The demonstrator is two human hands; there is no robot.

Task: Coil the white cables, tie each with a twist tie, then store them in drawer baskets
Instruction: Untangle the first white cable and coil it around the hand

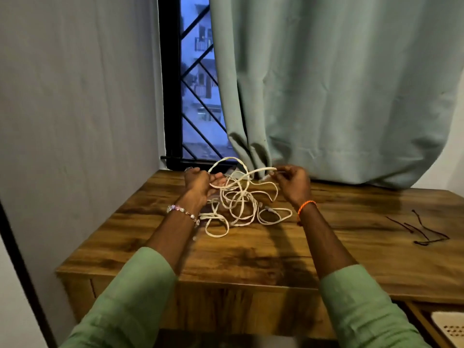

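Two hands: left hand [200, 182] and right hand [293, 184]. One tangled heap of white cables [238, 204]; number of cables indeterminate. About four dark twist ties [421, 229]. One table [251, 254]. One basket [449, 327].

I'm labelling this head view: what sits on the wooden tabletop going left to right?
Left hand holding cable, tangled pile of white cables, right hand pinching a cable end, thin dark twist ties.

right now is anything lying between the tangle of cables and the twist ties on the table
Nothing visible does. Bare wooden table separates the white cables from the twist ties; only the right hand and its forearm rise over that side.
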